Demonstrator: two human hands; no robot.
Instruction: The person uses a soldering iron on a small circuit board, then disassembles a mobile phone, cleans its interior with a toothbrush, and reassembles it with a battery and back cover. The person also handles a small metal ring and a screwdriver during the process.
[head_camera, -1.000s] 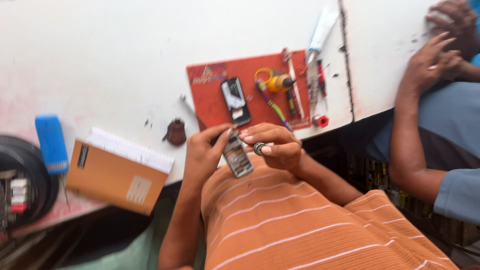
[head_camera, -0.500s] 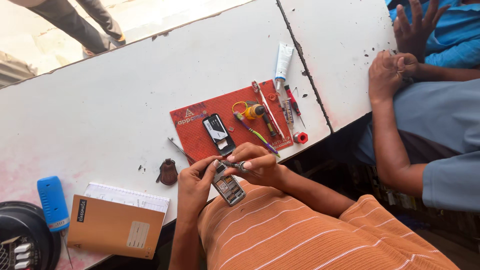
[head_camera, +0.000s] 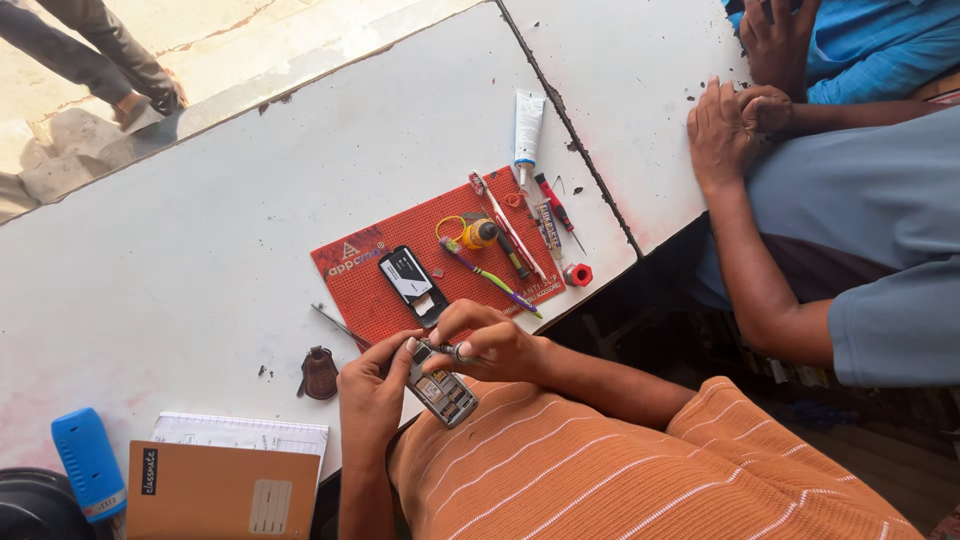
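the white bench (head_camera: 200, 250) carries everything, with a dark seam running across its right part. on it lies a red mat (head_camera: 390, 300), which serves as the tray here: it holds a black phone part (head_camera: 412, 283) near its middle, a yellow-and-black tool (head_camera: 478, 233) with a yellow loop beside it, a purple-and-green screwdriver (head_camera: 492, 278) lying slantwise, and a few more thin tools along its right edge. a white tube (head_camera: 527, 122) lies just above the mat, and a small red cap (head_camera: 578, 274) sits just off its lower right corner. at the lower left, an orange notebook (head_camera: 225, 492) rests on a white pad, with a blue object (head_camera: 88, 462) beside it. a small brown piece (head_camera: 319, 373) lies near the bench's front edge.

the left hand (head_camera: 372, 385) grips an opened phone (head_camera: 442, 388) from the side, holding it over the bench's edge. the right hand (head_camera: 490, 342) is closed on the phone's upper end, fingers pinched there. another person's hand (head_camera: 722, 128) rests flat on the bench at the right.
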